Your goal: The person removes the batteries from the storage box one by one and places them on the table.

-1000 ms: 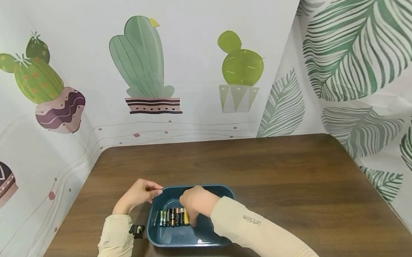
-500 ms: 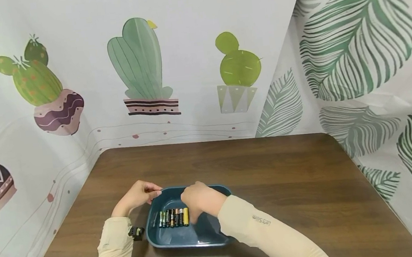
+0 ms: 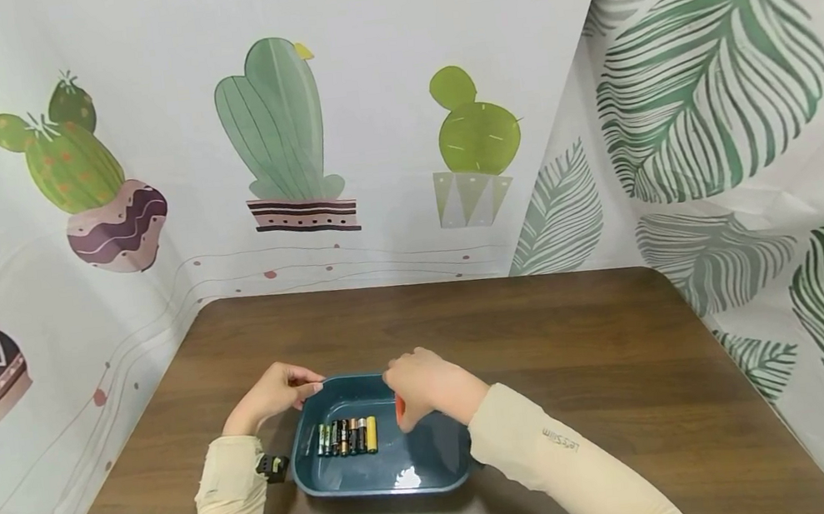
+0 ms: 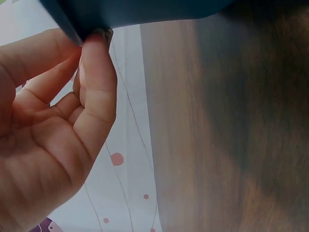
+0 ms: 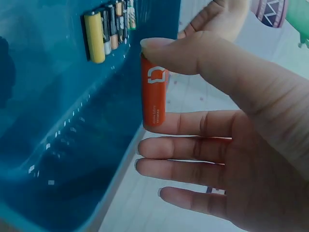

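Note:
My right hand [image 3: 429, 385] is over the right half of a blue plastic tray [image 3: 360, 476]. Between its thumb and index finger it pinches an orange battery [image 5: 154, 92] by the two ends; the other fingers extend below, apart from the battery. Several small batteries [image 3: 344, 437] lie side by side in a row on the tray's floor, a yellow battery [image 3: 372, 434] at the right end. At the tray's back left corner, my left hand [image 3: 271, 395] pinches the rim with thumb and fingertips, as the left wrist view shows close up.
The tray rests on a brown wooden table [image 3: 581, 356]. Behind the table and along its sides hangs a white cloth [image 3: 383, 126] printed with cacti and leaves. A small black wrist camera [image 3: 274, 467] sits beside the tray's left wall.
My right hand has moved away from the battery row, right and slightly back, uncovering the yellow battery. The orange battery now shows in its grip. The left hand stays at the rim.

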`<state>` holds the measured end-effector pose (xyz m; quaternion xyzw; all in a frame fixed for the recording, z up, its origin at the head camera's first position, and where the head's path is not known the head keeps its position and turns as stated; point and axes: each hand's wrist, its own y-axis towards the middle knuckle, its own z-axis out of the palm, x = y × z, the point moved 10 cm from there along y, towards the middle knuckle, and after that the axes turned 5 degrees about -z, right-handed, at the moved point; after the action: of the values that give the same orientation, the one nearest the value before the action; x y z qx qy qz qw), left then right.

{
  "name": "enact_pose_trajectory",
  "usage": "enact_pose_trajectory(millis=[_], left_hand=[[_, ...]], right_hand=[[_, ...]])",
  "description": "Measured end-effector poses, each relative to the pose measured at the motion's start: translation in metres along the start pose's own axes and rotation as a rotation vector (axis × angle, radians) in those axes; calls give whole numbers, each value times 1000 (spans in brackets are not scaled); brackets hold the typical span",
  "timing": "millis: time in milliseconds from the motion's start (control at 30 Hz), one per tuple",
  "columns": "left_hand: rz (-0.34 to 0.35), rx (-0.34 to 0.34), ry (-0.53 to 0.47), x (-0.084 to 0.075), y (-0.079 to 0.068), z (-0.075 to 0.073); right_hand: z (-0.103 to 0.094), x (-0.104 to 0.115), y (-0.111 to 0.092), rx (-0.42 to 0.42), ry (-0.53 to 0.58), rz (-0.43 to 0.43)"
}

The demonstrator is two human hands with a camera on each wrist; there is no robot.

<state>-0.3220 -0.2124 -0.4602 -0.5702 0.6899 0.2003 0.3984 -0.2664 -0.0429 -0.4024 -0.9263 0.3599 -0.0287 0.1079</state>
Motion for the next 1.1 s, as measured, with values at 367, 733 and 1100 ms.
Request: enact_pose_trajectory(millis=[367,733,1100], left_hand=[[-12,-3,-10,1,-1,0],[16,-3,-14,-1,-3,-2],[17,-24,-13,1,-1,-1]], right_hand=[[-9,-39,-32,-57,86,59],[-8,-64,-58,-99,133,97],[5,-82,-80,-178,147,103]])
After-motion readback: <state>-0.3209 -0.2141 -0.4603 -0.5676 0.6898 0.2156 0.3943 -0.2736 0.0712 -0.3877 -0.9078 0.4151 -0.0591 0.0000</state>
